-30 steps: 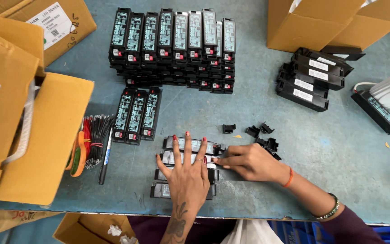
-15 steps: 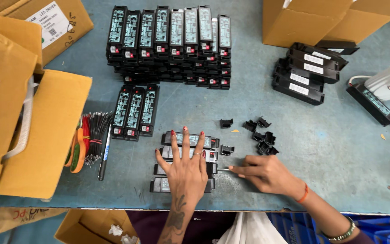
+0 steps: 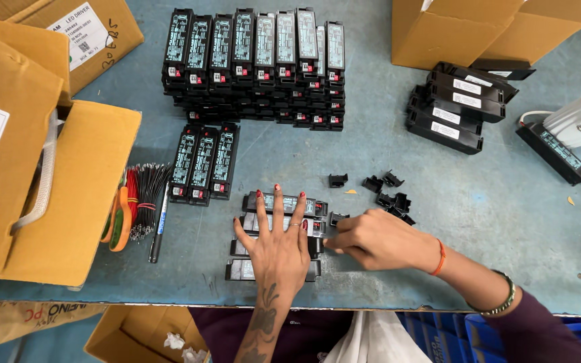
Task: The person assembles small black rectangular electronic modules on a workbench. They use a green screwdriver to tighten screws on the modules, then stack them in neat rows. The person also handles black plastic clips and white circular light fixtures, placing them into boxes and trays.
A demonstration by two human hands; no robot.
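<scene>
While the left hand (image 3: 278,250) lies flat, fingers spread, pinning the black driver modules (image 3: 284,204), the right hand (image 3: 371,238) pinches a small black end cap (image 3: 337,218) at the row's end; best pushed squarely.

Right hand (image 3: 371,238): I am seeing it sliding back left from where it sat half a second ago, closing in against the right ends of the flat black units (image 3: 284,222).
Right fingers (image 3: 334,243): they are now curling at the end of the second unit, just below a small black clip (image 3: 337,218).
Left hand (image 3: 276,245): it is pressing a touch lower on the row, fingers spread.
</scene>
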